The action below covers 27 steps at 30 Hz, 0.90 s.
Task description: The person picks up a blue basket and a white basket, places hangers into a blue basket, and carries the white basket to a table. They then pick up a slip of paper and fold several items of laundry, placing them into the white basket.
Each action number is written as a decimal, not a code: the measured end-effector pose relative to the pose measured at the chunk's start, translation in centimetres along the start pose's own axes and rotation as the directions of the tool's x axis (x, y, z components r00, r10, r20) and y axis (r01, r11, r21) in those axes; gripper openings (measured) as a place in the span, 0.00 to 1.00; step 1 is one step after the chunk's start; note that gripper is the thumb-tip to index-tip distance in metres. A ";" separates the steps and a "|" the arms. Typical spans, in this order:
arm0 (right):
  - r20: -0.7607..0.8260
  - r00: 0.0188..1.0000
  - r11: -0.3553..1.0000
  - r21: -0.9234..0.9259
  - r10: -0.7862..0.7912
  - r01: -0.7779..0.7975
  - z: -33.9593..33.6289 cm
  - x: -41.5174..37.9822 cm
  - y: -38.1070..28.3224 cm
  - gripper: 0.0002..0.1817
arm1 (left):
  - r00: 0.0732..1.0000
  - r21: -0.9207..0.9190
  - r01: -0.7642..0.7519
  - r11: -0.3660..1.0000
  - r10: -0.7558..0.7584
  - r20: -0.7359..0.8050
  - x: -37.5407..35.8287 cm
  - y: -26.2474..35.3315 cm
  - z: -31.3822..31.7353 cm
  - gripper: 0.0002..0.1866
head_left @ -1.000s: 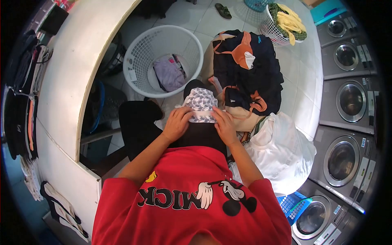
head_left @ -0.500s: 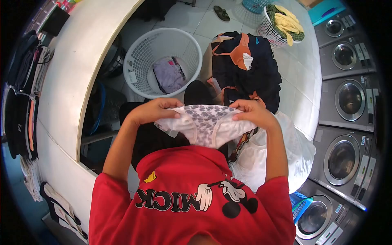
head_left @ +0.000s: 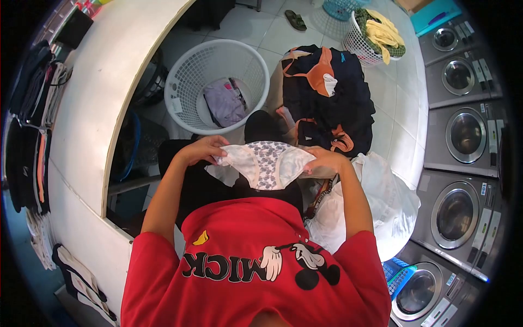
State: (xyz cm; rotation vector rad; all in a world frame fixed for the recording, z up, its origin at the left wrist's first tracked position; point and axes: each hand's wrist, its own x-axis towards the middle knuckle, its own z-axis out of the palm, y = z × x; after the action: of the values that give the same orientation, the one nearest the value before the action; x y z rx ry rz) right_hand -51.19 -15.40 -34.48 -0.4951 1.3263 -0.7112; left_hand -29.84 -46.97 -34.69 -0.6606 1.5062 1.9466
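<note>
A pair of white panties [head_left: 267, 166] with a grey floral front panel is stretched flat above my lap. My left hand [head_left: 202, 151] pinches its left side, and my right hand [head_left: 325, 160] grips the opposite side. Just beyond stands a white laundry basket [head_left: 180, 71] with a folded lavender garment [head_left: 225, 103] at its bottom. To the right of that basket lies a heap of dark clothes [head_left: 343, 103], with an orange bra [head_left: 317, 72] on top.
A white plastic bag [head_left: 376, 201] bulges beside my right forearm. Washing machines [head_left: 455, 215] line the right side, and a white counter [head_left: 87, 109] runs along the left. Farther back are another basket [head_left: 362, 46] with a yellow cloth [head_left: 381, 32] and a green sandal [head_left: 295, 20].
The panties are now spread flatter, with the sides pulled outward and the lower edge slightly higher. Both hands have shifted their grip toward the side edges, my left hand moving a little left.
</note>
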 end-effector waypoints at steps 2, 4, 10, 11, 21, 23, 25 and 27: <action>-0.257 0.943 0.977 -0.024 -0.210 0.211 1.7 -1.9 -1.4 0.18 | 0.997 0.042 -0.032 0.999 0.035 -0.067 -0.6 0.7 0.2 0.22; -0.379 0.907 0.977 0.033 -0.181 0.209 2.0 -1.7 -0.1 0.16 | 0.963 0.084 -0.184 0.979 0.197 -0.183 -0.7 1.7 0.9 0.17; -0.651 0.722 0.947 0.015 -0.235 0.322 4.8 -1.5 -0.5 0.09 | 0.939 0.089 -0.323 0.942 0.330 -0.092 1.2 6.1 7.6 0.13; -0.703 0.683 0.945 0.045 -0.200 0.324 5.5 -1.6 -1.2 0.08 | 0.939 0.088 -0.323 0.942 0.330 -0.091 2.0 6.2 8.7 0.13; -0.678 0.533 0.823 -0.198 -0.507 0.532 8.5 0.9 -4.2 0.08 | 0.818 0.557 -0.424 0.714 0.566 -0.102 3.9 3.7 12.3 0.14; -0.666 0.560 0.826 -0.154 -0.492 0.542 9.0 2.0 -4.6 0.09 | 0.713 0.586 -0.404 0.703 0.643 -0.280 3.2 3.7 12.1 0.14; -0.670 0.557 0.834 -0.176 -0.491 0.522 9.2 3.0 -4.7 0.09 | 0.647 0.559 -0.421 0.714 0.668 -0.367 2.9 3.3 11.1 0.14; -0.675 0.555 0.828 -0.153 -0.486 0.539 9.3 4.4 -4.5 0.10 | 0.540 0.483 -0.470 0.739 0.674 -0.504 2.9 2.5 10.1 0.13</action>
State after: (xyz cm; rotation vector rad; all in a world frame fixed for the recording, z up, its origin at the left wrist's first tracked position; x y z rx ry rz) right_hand -42.49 -22.32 -32.63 -0.5951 1.8713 -1.5560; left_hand -33.96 -37.17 -32.62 -0.8299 2.7109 1.9476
